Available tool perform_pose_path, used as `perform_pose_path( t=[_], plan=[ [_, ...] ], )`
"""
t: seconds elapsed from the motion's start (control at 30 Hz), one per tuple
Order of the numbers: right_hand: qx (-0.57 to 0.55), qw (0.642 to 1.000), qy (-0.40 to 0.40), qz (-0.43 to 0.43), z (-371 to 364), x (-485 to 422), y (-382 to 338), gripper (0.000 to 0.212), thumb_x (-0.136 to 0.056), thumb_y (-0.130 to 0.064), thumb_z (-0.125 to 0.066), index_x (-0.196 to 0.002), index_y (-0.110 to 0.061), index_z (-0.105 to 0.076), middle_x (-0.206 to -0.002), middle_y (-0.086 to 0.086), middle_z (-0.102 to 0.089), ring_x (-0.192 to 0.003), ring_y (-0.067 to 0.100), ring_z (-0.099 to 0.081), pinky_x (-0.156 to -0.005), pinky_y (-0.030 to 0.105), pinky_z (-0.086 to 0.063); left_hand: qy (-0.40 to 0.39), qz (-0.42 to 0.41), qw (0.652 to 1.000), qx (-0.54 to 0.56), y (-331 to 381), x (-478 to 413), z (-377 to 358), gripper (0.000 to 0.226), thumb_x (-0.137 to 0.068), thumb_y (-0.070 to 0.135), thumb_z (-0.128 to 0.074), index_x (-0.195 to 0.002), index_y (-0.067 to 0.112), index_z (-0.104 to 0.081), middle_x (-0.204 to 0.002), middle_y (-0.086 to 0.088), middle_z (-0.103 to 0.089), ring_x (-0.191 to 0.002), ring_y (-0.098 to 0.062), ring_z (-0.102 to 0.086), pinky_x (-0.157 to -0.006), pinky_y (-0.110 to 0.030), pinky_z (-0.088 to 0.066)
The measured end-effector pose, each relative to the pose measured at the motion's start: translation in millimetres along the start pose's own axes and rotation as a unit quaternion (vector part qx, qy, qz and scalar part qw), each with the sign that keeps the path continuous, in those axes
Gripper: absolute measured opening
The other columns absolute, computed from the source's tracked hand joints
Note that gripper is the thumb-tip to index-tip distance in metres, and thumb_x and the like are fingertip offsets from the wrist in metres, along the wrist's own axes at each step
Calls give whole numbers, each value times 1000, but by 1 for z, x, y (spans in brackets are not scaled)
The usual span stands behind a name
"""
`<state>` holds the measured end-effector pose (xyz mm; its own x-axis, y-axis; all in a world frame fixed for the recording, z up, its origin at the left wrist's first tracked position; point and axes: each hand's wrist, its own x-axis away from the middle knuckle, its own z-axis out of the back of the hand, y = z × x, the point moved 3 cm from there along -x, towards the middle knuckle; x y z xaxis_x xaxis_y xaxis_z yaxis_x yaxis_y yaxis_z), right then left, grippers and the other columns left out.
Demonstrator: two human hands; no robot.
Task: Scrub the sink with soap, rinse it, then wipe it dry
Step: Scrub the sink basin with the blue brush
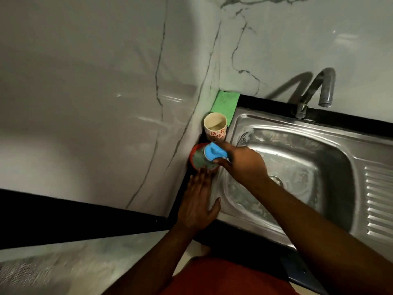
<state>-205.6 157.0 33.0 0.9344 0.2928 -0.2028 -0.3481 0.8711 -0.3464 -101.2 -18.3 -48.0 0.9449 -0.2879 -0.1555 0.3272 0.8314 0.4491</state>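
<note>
1. The right hand [244,165] has its fingers curled round the blue scrubber [214,153], thumb on the near side, gripping it by its moulded top.
2. The scrubber's underside sits in the red soap tub [194,154], just past the right hand's fingertips, on greyish-green soap.
3. The left hand [198,203] lies flat with its fingers straight and close together, holding nothing. It is below the right hand, at the left rim of the sink [265,122].
4. The left hand's fingertips reach the near edge of the red soap tub; whether they press on it I cannot tell.
5. The sink's steel basin lies to the right of both hands, under the right forearm, with patches of white suds on its walls and floor.
6. The drain [276,180] shows just beside the right wrist.
7. Beyond the right hand's fingers stands 1 patterned cup [214,130], upright and close behind the tub.
8. A green cloth [225,102] lies flat beyond the cup, in the corner of the black surface [265,101].
9. The faucet [319,90] rises far to the right of the right hand, its spout over the basin's back edge.
10. The ridged drainboard [378,199] lies at the far right, well apart from both hands.
</note>
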Motion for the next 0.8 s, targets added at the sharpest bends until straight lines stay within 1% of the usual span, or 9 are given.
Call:
perform_pose_path(
  t=[0.07, 0.2, 0.3, 0.43, 0.5, 0.57, 0.63, 0.73, 0.8],
  plan=[
    [72, 996, -55, 27, -11, -15, -18, 58, -91, -65, -54, -145, -46, -44, -93, 3, -71, -81, 28, -70, -62, 33, -49, -27, 14, 999, -29, -4, 4, 1, 94, -97, 51, -57, -167, 16, -3, -173, -12, -16, -161, -25, -10, -130, -49, -15],
    [130, 980, -150, -10, -34, -28, -27, 58, -93, -66, -50, -146, -44, -42, -110, 3, -68, -97, 29, -69, -80, 35, -55, -84, 45, 993, -66, -11, 7, -2, 91, -100, 59, -44, -167, 11, -6, -174, -13, -5, -162, -24, 1, -131, -48, -9],
    [136, 981, -134, -21, -35, -29, -27, 60, -93, -65, -53, -147, -43, -39, -106, 5, -68, -94, 30, -69, -77, 36, -55, -110, 59, 989, -74, -11, 8, -3, 93, -99, 64, -36, -167, 12, 1, -175, -10, 5, -162, -23, 9, -131, -45, -2],
    [112, 982, -148, -38, -34, -30, -29, 62, -91, -67, -55, -147, -47, -37, -107, 6, -69, -97, 32, -69, -77, 37, -53, -123, 58, 988, -74, -10, 7, 0, 94, -99, 65, -35, -167, 13, 3, -175, -10, 6, -161, -23, 9, -131, -45, -1],
    [92, 988, -115, -51, -32, -27, -28, 60, -91, -67, -54, -146, -47, -39, -104, 7, -70, -94, 32, -69, -69, 35, -49, -116, 51, 990, -63, -10, 7, 3, 94, -99, 65, -36, -167, 14, 4, -175, -9, 6, -161, -22, 9, -131, -44, -1],
    [28, 994, -64, -79, -25, -24, -23, 60, -90, -67, -56, -145, -47, -42, -101, 8, -72, -90, 31, -69, -65, 33, -46, -90, 37, 994, -48, -10, 8, 5, 94, -99, 61, -42, -167, 15, 4, -175, -9, 4, -162, -22, 7, -131, -44, -2],
    [-113, 987, -32, -113, -18, -17, -16, 59, -87, -63, -64, -141, -43, -51, -104, -1, -75, -92, 23, -69, -69, 27, -48, -63, 12, 997, -32, -8, 11, 9, 93, -100, 56, -51, -167, 14, -3, -175, -9, -3, -162, -22, 3, -131, -43, -2],
    [-318, 933, -19, -165, -6, 7, 8, 42, -83, -59, -71, -120, -39, -66, -95, -26, -72, -90, -3, -68, -72, 11, -43, -60, -46, 997, -11, 2, 11, 3, 93, -98, 50, -60, -167, 10, -12, -175, -7, -7, -162, -21, -3, -131, -42, -2],
    [-350, 913, -47, -206, 2, 32, 35, 35, -82, -68, -66, -106, -42, -68, -88, -23, -71, -81, -6, -66, -71, 16, -47, -65, -80, 995, -8, 9, 7, -3, 90, -97, 48, -62, -165, 7, -19, -175, -8, -10, -162, -23, -7, -131, -44, -7]
  ],
)
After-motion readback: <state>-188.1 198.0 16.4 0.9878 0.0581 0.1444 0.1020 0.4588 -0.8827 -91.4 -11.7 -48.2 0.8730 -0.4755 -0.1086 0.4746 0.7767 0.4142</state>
